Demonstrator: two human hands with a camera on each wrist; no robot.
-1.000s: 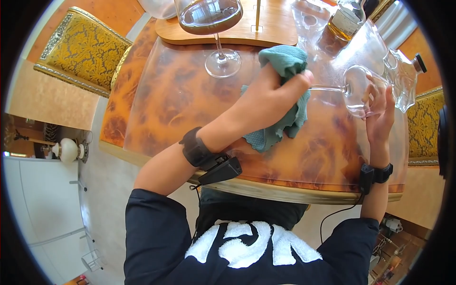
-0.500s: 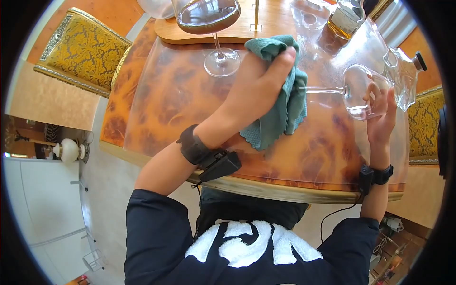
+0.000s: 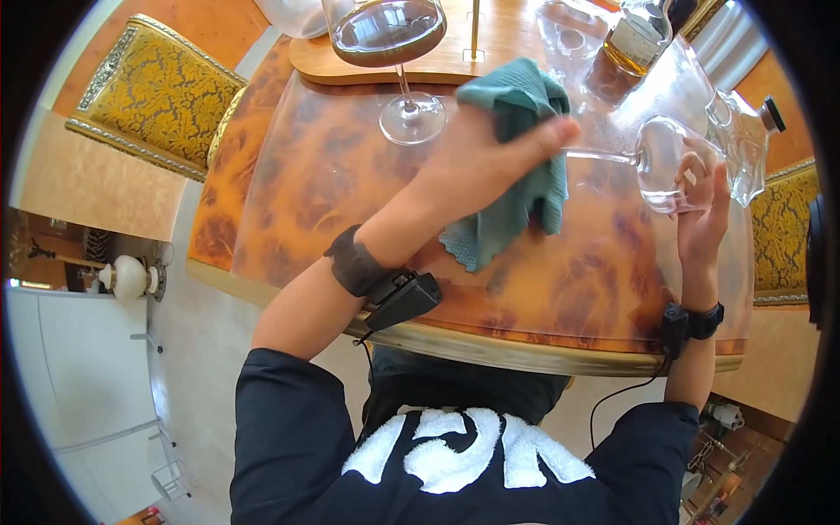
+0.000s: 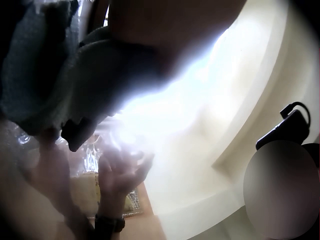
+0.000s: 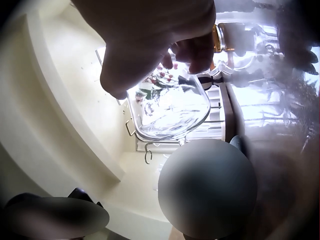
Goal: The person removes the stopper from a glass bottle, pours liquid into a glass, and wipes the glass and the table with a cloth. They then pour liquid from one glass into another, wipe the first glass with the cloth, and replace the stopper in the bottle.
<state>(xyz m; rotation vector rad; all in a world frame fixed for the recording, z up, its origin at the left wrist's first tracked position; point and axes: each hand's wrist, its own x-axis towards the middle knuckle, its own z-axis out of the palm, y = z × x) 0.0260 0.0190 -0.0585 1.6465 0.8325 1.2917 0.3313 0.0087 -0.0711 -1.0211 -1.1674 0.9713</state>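
Note:
My left hand holds a green cloth around the stem end of an empty stemmed glass. Its thumb points out to the right, and its fingers are hidden behind the cloth. The glass lies sideways above the table, its stem running left into the cloth, where the foot is covered. At the rim end, my right hand grips the bowl, with fingers seen through the glass. The right wrist view has the clear bowl below the dark fingers. Dark folds of cloth fill the upper left of the left wrist view.
A stemmed glass of dark liquid stands left of the cloth, before a wooden board with a brass post. A clear decanter is just beyond my right hand. An amber liquor bottle stands behind. The glossy table has a curved front edge.
My left hand and the cloth have shifted slightly left and up from a second ago. The thumb has swung out from the cloth. My right hand has stayed nearly still on the bowl.

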